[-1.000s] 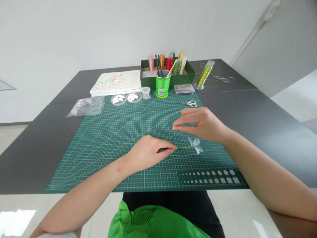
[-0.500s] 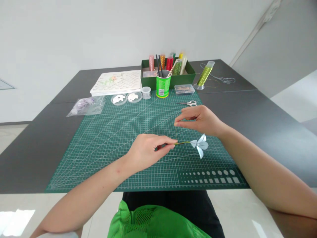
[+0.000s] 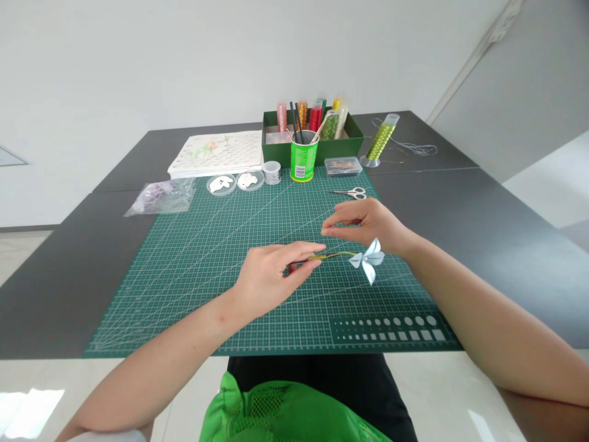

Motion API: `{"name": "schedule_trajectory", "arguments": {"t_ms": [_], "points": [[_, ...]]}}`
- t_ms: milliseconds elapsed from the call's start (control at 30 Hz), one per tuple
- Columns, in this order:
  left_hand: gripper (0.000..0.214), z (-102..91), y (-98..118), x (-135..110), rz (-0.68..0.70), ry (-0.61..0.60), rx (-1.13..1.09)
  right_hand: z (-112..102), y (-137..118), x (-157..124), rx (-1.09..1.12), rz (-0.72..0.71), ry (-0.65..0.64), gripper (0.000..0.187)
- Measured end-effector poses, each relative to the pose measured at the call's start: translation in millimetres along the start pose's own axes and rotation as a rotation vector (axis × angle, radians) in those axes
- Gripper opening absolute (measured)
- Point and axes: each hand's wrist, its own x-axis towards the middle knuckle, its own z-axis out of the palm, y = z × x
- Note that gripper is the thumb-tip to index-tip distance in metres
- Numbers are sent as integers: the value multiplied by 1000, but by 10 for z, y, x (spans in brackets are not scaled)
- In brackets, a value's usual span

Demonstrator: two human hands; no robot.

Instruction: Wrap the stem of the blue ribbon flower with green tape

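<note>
Between the thumb and fingers of my left hand [image 3: 271,273] is the stem of a pale blue artificial flower [image 3: 369,259]. The stem points right, partly wrapped in yellow-green, with a dark bare-looking stretch near the fingertips. Its petals spread just below my right wrist. My right hand [image 3: 361,224] is closed in a pinch above the stem, apart from it. A very fine thread runs down from that pinch toward the stem, hardly visible now. Both hands are over the green cutting mat [image 3: 184,270].
Small scissors [image 3: 353,193] lie beyond my right hand. Behind stand a green cup [image 3: 303,161] with sticks, a box [image 3: 340,147] of thread spools, a clear case [image 3: 343,166] and a yellow-green spool [image 3: 381,140]. Dishes of white pieces [image 3: 221,183] and a plastic bag [image 3: 161,196] are left.
My left fingers have loosened and shifted slightly up and left, showing more of the wrapped stem. The flower has turned and risen a little. My right hand has barely moved.
</note>
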Motion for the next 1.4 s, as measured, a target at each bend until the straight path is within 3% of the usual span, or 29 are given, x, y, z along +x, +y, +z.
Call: {"name": "schedule_trajectory", "arguments": {"t_ms": [200, 400, 633, 867, 967, 1133, 1267, 1400], "points": [[21, -6, 0, 13, -80, 28, -77, 58, 54, -17, 10, 19, -50, 31], [23, -50, -12, 99, -320, 118, -275, 136, 52, -31, -45, 84, 39, 26], [27, -115, -148, 186, -457, 200, -357, 159, -127, -56, -186, -151, 43, 20], [28, -95, -214, 198, -514, 180, -323, 189, -258, -120, -456, -395, 131, 19], [29, -87, -216, 198, -540, 134, -275, 182, -293, -133, -526, -405, 141, 23], [32, -53, -240, 187, -524, -44, -183, 133, -345, -153, -701, -468, 142, 26], [18, -19, -266, 173, -484, -171, -90, 90, -364, -160, -822, -494, 104, 28], [13, -14, -254, 166, -401, -263, -53, 69, -354, -159, -804, -461, 47, 32]]}}
